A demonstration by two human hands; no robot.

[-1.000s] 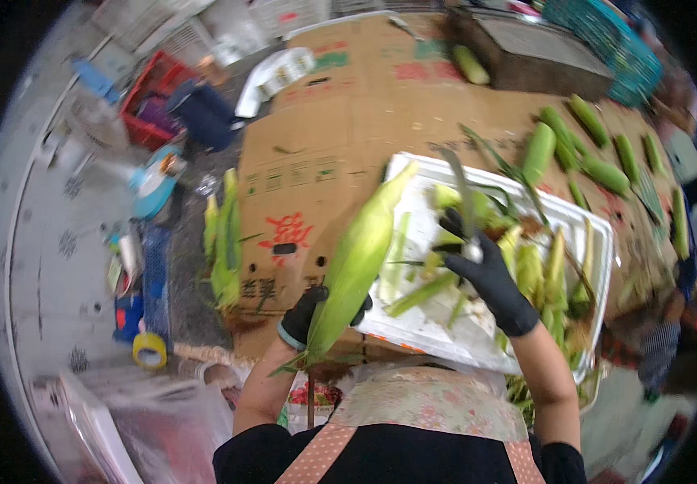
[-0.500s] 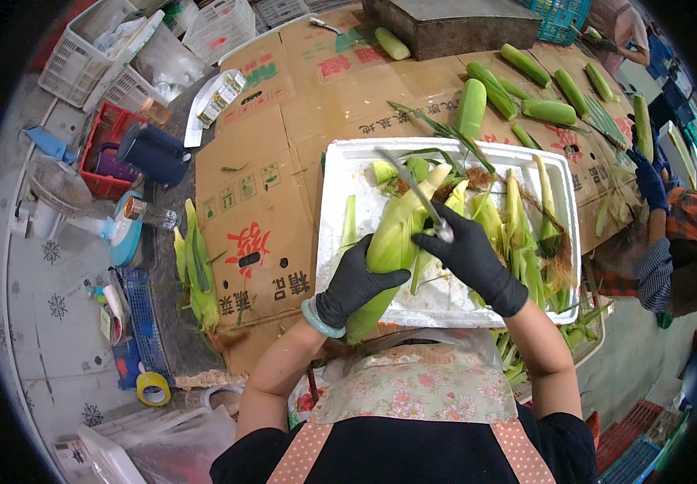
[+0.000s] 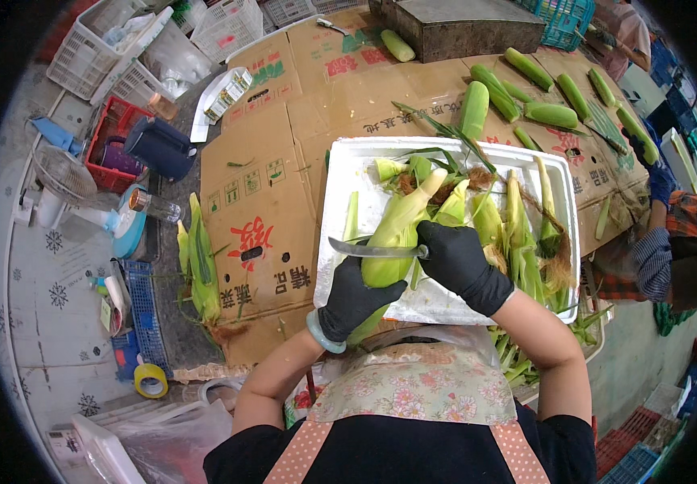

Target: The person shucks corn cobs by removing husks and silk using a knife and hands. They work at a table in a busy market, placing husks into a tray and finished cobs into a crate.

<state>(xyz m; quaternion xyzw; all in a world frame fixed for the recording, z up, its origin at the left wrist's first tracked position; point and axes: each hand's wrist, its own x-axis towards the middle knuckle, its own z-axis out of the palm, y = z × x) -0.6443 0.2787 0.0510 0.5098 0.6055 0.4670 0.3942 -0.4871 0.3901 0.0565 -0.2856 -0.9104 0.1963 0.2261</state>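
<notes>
Now, at frame centre —
Left hand (image 3: pixel 354 300): closed around corn ear (image 3: pixel 393 234), over white tray (image 3: pixel 340 202).
Right hand (image 3: pixel 459 260): gripping knife (image 3: pixel 372 250), blade across the ear.
Progress: husk partly on — trimming seemingly unfinished.
Tray: husk scraps, more ears.
Upper right: untrimmed ears (image 3: pixel 554 113) waiting on cardboard (image 3: pixel 260 202).

This is looking like a produce packing area at a market or farm stall. Flattened cardboard boxes (image 3: pixel 284 169) are covering the table beyond the left hand (image 3: pixel 354 297), trimmed corn ears (image 3: pixel 554 114) are lying in rows past the right hand (image 3: pixel 463 262), and plastic crates (image 3: pixel 231 24) are stacking up farther away.
</notes>
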